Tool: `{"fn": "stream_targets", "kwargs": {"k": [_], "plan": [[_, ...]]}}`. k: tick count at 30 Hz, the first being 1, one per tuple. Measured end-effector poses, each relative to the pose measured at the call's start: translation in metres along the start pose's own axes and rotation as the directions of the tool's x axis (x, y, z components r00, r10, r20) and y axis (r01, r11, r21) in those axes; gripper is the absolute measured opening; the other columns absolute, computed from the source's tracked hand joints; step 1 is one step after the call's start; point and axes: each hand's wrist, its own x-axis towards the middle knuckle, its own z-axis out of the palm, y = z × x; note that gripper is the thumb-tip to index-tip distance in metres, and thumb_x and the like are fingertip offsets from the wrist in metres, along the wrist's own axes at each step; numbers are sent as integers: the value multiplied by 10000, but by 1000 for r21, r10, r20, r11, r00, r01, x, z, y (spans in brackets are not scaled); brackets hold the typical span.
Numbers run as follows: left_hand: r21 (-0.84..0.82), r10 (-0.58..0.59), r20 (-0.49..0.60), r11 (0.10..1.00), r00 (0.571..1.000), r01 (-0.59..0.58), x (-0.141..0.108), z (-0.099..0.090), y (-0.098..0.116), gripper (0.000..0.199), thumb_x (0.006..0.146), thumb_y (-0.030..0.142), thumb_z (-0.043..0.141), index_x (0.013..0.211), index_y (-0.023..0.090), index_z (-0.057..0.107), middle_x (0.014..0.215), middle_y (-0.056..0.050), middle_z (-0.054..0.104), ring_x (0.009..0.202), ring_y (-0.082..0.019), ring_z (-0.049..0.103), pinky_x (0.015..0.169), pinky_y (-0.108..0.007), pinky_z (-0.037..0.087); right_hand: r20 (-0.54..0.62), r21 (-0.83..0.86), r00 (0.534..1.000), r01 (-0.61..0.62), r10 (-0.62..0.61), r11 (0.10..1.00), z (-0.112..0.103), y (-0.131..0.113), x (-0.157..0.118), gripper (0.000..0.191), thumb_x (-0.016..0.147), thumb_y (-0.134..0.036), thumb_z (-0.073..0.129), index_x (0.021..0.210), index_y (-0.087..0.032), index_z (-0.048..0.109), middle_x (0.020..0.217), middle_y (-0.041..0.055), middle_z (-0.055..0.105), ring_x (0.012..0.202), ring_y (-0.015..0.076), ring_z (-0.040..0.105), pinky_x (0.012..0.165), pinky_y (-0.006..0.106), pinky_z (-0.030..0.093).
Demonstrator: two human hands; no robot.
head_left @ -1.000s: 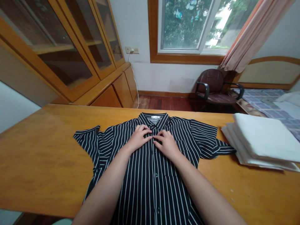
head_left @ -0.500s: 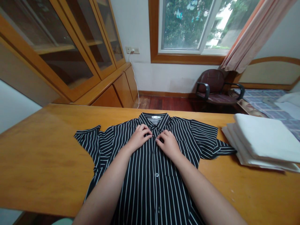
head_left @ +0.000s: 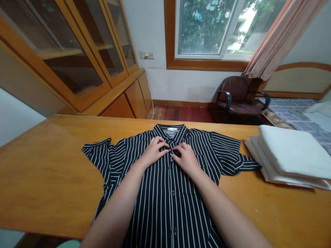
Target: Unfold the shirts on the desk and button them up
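A black short-sleeved shirt (head_left: 155, 193) with white stripes lies front up, its collar pointing away from me and its sleeves spread to both sides. Just below the collar, my left hand (head_left: 156, 150) has its bent fingers closed on the left edge of the button placket. Facing it, my right hand (head_left: 186, 156) pinches the placket from the right, thumb and index finger close together. The small part between the fingertips is partly hidden. Lower on the placket, a dark button (head_left: 173, 193) shows, with another button (head_left: 175, 231) nearer me.
The shirt lies on a wooden table (head_left: 51, 179). To the right, a stack of folded white cloths (head_left: 292, 151) touches the right sleeve's end. Beyond the table are a glass-door cabinet (head_left: 108, 82), an office chair (head_left: 236, 94) and a bed (head_left: 289, 110).
My fingertips have shifted slightly at the placket, and the right thumb and index finger are a little farther apart. The shirt and both forearms stay nearly in place.
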Motion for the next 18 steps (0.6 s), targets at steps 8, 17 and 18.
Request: {"fn": "stream_targets", "kwargs": {"k": [8,17,18], "plan": [[-4,69,46,998,997,-69,0,-5,7,130,878,294,688,989,299,756,1161,-37,550,1143,-245,485,1047,-484,425,-3,-67,998,-58,58,996,-1,0,1,69,856,-275,736,871,-228,687,933,40,622,928,234,558,830,357,444],[25,79,98,996,992,-82,-1,-7,7,167,869,350,703,1023,313,754,1161,-24,586,1123,-241,485,1026,-461,422,-93,184,989,-93,111,979,-2,4,3,119,915,-259,639,803,-220,636,873,16,611,831,186,587,756,296,446],[26,81,94,996,992,-83,0,-6,7,156,875,355,696,1012,310,756,1154,-24,589,1116,-239,488,1025,-458,422,-111,212,987,-91,116,973,-2,5,3,124,917,-267,633,802,-220,632,875,17,609,826,184,588,749,293,448]]}}
